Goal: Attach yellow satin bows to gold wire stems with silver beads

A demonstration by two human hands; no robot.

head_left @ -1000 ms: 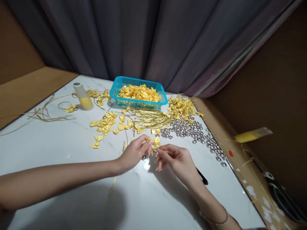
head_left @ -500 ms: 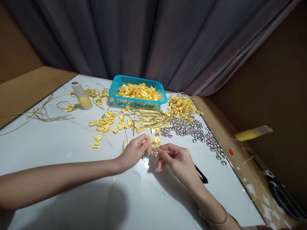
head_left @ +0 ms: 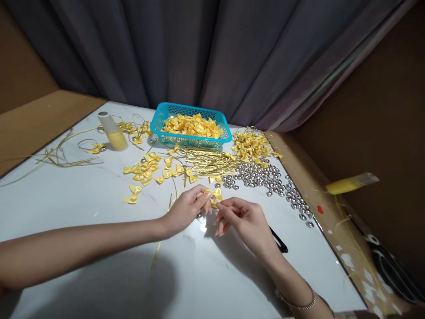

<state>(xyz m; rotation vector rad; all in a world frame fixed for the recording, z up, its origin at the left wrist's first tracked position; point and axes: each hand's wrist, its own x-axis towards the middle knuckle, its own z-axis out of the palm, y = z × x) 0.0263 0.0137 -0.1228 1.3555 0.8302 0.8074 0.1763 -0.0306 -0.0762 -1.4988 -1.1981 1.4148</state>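
A yellow ribbon bow [head_left: 217, 193] is held just above the white tabletop between my two hands. My left hand [head_left: 186, 207] is closed, pinching the bow's left side between thumb and fingers. From the right, my right hand [head_left: 246, 223] pinches at the bow's lower edge with thumb and index finger, the other fingers curled. Whether a thin cord is also in that pinch is too small to tell. A silver button-like piece [head_left: 198, 215] lies beneath the left fingertips. Gold cords [head_left: 171, 201] pass under my left wrist.
Behind stands a turquoise basket [head_left: 191, 141] of yellow bows. Loose bows [head_left: 146, 168], gold cord lengths [head_left: 209, 161] and silver pieces [head_left: 259, 176] lie before it. A yellow glue bottle [head_left: 114, 133] stands left. A black-handled tool [head_left: 279, 241] lies by my right wrist; scissors [head_left: 392, 270] sit right.
Both hands stay almost in place on the bow, which seems slightly turned. The whole view has shifted a few pixels.
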